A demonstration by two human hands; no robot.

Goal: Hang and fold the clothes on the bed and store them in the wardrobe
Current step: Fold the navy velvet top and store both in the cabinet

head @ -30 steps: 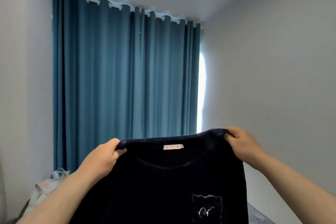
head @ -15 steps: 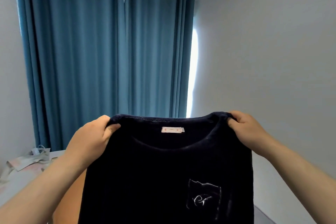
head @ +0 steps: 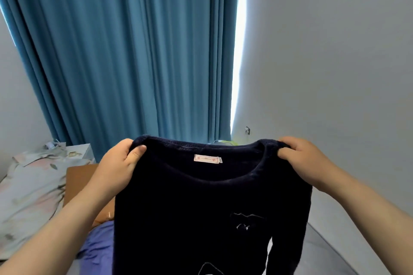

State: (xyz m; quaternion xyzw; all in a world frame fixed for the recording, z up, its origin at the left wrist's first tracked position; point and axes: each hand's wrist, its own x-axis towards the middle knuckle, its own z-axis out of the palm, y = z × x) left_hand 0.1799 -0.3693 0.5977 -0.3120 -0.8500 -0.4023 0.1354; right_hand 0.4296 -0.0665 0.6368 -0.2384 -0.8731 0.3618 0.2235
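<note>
In the head view, a dark navy sweater (head: 207, 207) is held up in the air in front of the person, its front turned toward the camera and its body hanging straight down out of the bottom of the picture. It is gripped at both shoulders. The left hand (head: 116, 165) is closed on the left shoulder seam, with the thumb pressed on the near side of the cloth and the fingers curled behind it. The right hand (head: 306, 161) is closed on the right shoulder in the same way, the cloth bunched under its fingers. The neckline is stretched between the two hands, and a small pale label (head: 207, 159) is seen inside the collar at the back. A thin light outline of a chest pocket (head: 245, 221) is stitched on the front, and one sleeve is seen hanging at the right side.

Behind the sweater a blue curtain (head: 134, 51) is drawn across the window, with a strip of daylight left at its right edge beside the grey wall (head: 335, 51). A wall socket (head: 247, 130) is mounted low near that strip. To the left, floral bedding (head: 29, 185) is spread out, a white nightstand (head: 80, 149) is placed beyond it, and a purple garment (head: 100, 243) is lying below the left forearm.
</note>
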